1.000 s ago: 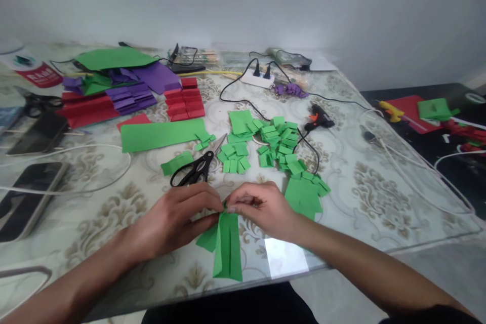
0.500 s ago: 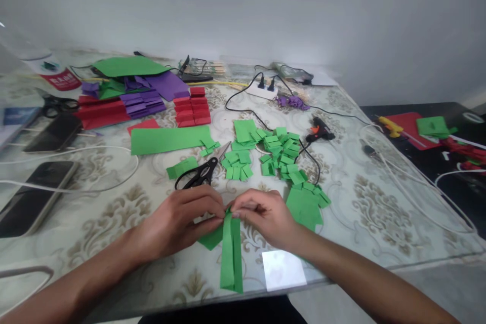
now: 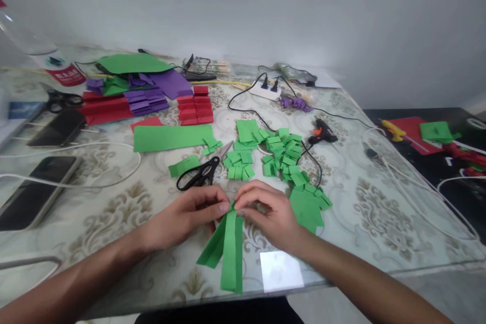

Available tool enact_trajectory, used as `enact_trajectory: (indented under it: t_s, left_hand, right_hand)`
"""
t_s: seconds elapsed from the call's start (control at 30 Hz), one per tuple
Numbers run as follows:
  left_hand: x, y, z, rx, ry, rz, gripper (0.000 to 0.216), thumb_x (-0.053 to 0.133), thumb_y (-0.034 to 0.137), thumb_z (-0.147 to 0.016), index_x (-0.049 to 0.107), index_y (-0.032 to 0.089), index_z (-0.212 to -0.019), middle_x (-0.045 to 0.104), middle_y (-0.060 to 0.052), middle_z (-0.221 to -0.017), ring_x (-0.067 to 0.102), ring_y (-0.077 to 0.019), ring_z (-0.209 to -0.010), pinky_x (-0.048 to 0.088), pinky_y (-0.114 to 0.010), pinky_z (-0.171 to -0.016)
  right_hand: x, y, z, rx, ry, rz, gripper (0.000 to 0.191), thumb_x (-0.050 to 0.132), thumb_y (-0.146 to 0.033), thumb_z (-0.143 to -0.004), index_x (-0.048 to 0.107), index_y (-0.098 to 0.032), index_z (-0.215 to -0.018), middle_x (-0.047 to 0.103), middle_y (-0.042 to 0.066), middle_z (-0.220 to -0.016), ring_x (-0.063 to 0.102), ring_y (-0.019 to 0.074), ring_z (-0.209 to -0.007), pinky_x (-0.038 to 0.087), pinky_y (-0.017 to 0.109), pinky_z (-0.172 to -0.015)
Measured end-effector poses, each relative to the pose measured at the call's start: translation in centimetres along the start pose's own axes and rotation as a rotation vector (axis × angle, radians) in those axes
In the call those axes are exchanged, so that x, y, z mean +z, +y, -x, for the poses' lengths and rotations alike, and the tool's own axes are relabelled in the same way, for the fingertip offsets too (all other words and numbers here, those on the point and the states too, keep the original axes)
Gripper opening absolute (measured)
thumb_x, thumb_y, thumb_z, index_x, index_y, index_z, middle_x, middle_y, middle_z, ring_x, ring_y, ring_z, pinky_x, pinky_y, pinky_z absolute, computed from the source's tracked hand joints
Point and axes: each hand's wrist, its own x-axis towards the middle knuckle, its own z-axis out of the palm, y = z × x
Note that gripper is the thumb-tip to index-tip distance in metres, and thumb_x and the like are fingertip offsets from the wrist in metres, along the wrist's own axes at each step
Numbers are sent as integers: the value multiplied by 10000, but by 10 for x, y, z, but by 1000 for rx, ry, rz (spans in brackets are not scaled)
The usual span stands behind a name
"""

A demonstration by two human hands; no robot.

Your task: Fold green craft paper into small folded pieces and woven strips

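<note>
My left hand and my right hand meet at the far end of some long green paper strips, both pinching that end between thumb and fingers. The strips fan out toward me over the table's near edge. Black-handled scissors lie just beyond my left hand. Several small cut green paper pieces are scattered beyond my right hand, and a larger green sheet lies right beside it.
A long green paper sheet, red folded paper and purple paper lie farther back. A black glue gun, a power strip and cables are at the right. Two phones lie at the left.
The green strips have lifted and spread a little, one strip now swinging out to the left. Both hands stay pinched on the strips' far end. The view has shifted slightly.
</note>
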Motion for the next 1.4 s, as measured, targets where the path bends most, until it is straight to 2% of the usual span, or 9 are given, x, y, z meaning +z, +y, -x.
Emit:
enact_trajectory:
  t_s: [0.23,0.37,0.47,0.73,1.03,1.4]
  left_hand:
    - [5,-15,-2,-88,-79,367,259,752,420,-957,652,181,-970,517,18,-818,488,-124,-723,424,-235,-659]
    - [8,-19,-3,-117,-73,505,292,812,417,-906,647,181,-958,558,-1,-853,544,-138,-776,459,-252,-697]
    - [9,-19,-3,-116,-73,537,273,815,395,-902,653,180,-945,586,-15,-866,574,-155,-791,494,-281,-718]
    - [7,-18,-2,-131,-84,619,206,815,330,-914,709,156,-941,591,-4,-816,596,-125,-750,515,-239,-723]
    - [6,-14,-1,-170,-78,635,184,837,283,-881,736,148,-956,642,-24,-821,678,-143,-748,569,-234,-711]
    - [7,-12,-1,-140,-101,623,158,838,257,-896,737,145,-942,650,-2,-799,667,-88,-712,552,-156,-667]
  right_hand:
    - [1,-1,0,-66,3,-14,47,753,-240,-963,771,-205,-938,760,65,-975,741,176,-919,605,317,-861]
    - [0,1,0,-212,-8,88,68,728,-177,-973,758,-204,-1028,759,78,-1017,737,186,-936,617,337,-851]
    - [-3,-1,2,-355,-21,221,156,676,-135,-995,741,-207,-1117,750,91,-1054,719,203,-965,619,375,-859]
    - [-6,-4,4,-460,-25,307,231,603,-103,-1022,702,-178,-1217,725,129,-1080,711,225,-981,628,391,-831]
    - [-5,1,9,-489,-46,357,303,597,-95,-1007,670,-182,-1287,730,138,-1103,720,243,-1021,639,406,-856]
    - [-3,-2,7,-518,-26,333,251,608,-64,-997,667,-121,-1234,717,161,-1078,709,239,-987,646,393,-835]
